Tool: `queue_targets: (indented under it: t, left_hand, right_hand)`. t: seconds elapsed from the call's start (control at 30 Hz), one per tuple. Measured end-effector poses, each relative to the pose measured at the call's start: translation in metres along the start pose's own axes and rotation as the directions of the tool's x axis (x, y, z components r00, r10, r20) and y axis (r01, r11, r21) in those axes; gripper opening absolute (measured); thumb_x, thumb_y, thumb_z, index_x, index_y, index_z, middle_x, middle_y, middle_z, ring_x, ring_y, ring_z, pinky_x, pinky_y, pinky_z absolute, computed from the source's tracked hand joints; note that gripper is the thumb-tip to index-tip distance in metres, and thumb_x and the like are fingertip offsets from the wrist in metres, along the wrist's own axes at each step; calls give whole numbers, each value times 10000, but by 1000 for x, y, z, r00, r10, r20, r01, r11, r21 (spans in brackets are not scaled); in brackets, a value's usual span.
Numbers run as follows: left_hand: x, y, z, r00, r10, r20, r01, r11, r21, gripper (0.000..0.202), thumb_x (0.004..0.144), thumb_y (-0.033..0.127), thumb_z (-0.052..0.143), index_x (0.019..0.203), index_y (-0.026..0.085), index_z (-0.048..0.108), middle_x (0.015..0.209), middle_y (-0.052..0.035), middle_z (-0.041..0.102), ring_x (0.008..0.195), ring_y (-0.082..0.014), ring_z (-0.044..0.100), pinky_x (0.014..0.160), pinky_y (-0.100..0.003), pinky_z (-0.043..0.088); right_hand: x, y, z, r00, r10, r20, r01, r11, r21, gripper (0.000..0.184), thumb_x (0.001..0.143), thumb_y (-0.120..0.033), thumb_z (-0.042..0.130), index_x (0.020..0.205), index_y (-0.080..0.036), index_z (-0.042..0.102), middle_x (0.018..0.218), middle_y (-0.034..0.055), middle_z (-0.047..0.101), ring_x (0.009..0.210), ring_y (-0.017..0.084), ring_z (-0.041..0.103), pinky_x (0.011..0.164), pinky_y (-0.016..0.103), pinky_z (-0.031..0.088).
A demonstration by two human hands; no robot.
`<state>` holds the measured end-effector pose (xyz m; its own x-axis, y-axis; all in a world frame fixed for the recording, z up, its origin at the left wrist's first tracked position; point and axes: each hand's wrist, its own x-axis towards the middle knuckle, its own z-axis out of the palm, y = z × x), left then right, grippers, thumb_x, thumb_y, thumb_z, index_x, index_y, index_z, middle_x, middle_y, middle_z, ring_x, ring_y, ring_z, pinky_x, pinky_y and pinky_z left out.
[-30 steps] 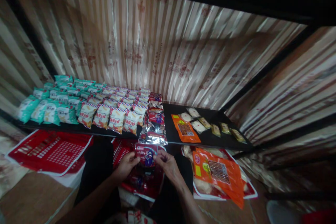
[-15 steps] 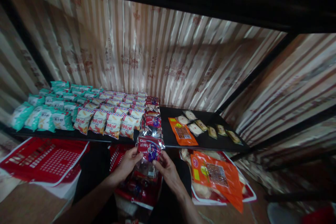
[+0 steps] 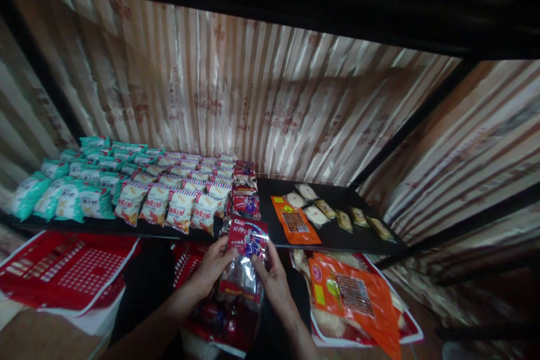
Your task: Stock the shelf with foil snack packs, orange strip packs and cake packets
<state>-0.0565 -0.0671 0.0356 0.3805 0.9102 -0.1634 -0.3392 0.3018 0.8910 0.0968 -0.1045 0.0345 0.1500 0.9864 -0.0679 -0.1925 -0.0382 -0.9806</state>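
Observation:
Between my two hands is a dark red and purple snack packet (image 3: 247, 239) with a clear lower part, held upright at the shelf's front edge. My left hand (image 3: 215, 267) grips its left side, thumb on the front. On its right side my right hand (image 3: 272, 275) is closed the same way. Behind it, a column of similar red packets (image 3: 245, 203) lies on the black shelf (image 3: 270, 184). To the left stand rows of white and red snack bags (image 3: 181, 209), then teal bags (image 3: 70, 199). Below my hands sits a red basket (image 3: 188, 264) with dark red packets in it.
An orange packet (image 3: 295, 222), round white packets (image 3: 314, 215) and small yellowish packets (image 3: 358, 216) lie on the shelf's right part. Below are a red basket (image 3: 88, 259) at left and a tray (image 3: 415, 334) with orange packets (image 3: 350, 292) at right. Striped sheeting (image 3: 202, 79) hangs behind.
The held packet has shifted slightly right and its clear lower part now hangs in fuller view. Both hands keep their grip, and the view has tilted a little.

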Motion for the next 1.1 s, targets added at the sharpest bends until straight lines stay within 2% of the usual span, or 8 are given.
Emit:
queue_targets:
  t: [0.27,0.43,0.57,0.8,0.97,1.1]
  left_hand:
    - [2,6,2,996,-63,62,64,998,-24,419,719,364,649,1080,174,553,1015,-76,661,892,-214,625,812,-336,464]
    - [9,4,6,996,-82,17,82,996,41,391,657,385,687,963,160,592,980,-68,668,908,-219,615,828,-329,455]
    - [19,0,11,996,-56,-72,63,992,105,348,659,376,656,905,138,594,849,-59,679,826,-211,623,756,-313,468]
    - [42,4,16,992,-15,-129,29,994,106,249,637,342,628,795,155,585,746,-29,670,715,-186,624,696,-296,469]
    - [62,10,20,991,47,-125,-33,993,112,282,604,306,642,842,160,609,756,-32,678,775,-196,631,741,-298,471]
    - [76,12,23,990,52,-132,-34,990,137,215,622,291,623,797,170,588,752,-30,679,754,-190,635,709,-287,481]
  right_hand:
    - [24,-7,-5,1000,-22,-4,22,1000,20,662,710,-401,665,1301,-278,394,1117,44,633,993,229,599,876,375,466]
    - [40,-6,-12,1000,-4,-11,4,1000,12,678,702,-426,665,1301,-278,384,1073,41,649,949,229,614,819,359,488]
    - [50,-9,-15,1000,-5,14,5,1000,21,657,701,-433,664,1276,-258,397,1012,39,668,890,217,629,783,348,493]
    - [62,-16,-13,1000,-28,11,28,999,32,603,698,-422,668,1231,-247,447,1060,52,652,949,218,615,874,377,458]
    - [75,-25,-12,999,-26,-34,28,997,65,733,666,-423,690,1313,-267,381,1029,48,663,985,243,604,853,401,478]
    - [87,-34,-11,997,0,-74,7,995,99,806,639,-384,715,1343,-280,338,1050,40,659,946,231,617,804,372,497]
